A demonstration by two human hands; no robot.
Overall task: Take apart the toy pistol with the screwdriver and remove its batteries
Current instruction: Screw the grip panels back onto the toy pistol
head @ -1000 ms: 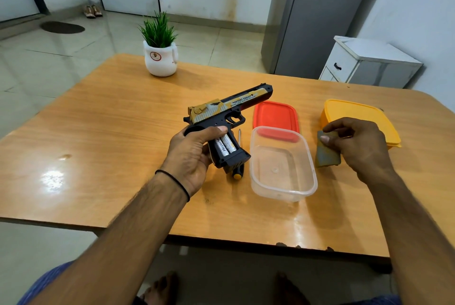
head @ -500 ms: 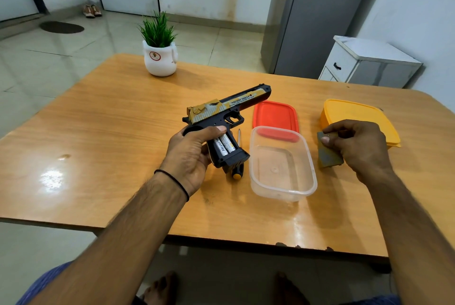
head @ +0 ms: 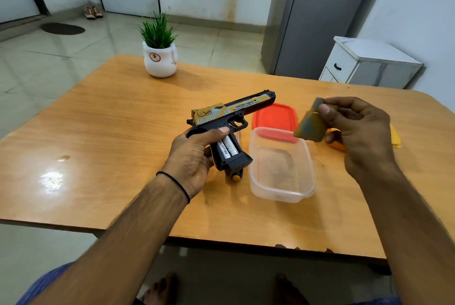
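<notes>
1. Closest to the camera, two bare forearms reached out over the near edge of the wooden surface (head: 110, 156). The left wrist had a thin black band (head: 176, 182) on it.
2. The left hand (head: 190, 156) had its fingers clamped around the back of the toy pistol (head: 234, 117), thumb lying across the top of the grip. The pistol was held up off the surface, barrel pointing away and to the right.
3. The grip's side was open, so two white batteries (head: 226, 148) sat in plain sight inside it, side by side.
4. Right under the butt of the grip, the screwdriver (head: 237, 174) lay on the surface. Only its black and yellow handle end and a bit of shaft showed.
5. Just right of that sat a clear plastic container (head: 280, 186), open on top.
6. The right hand (head: 362, 137) was up in the air above the container's far right corner, fingers pinched on a dark olive grip cover (head: 310, 124).
7. Behind the container was a red lid (head: 273, 115), flat on the surface and partly under the container's far rim. A yellow box (head: 395, 136) peeked out from behind the right hand.
8. Way at the far edge stood a small green plant in a white pot (head: 160, 60).
</notes>
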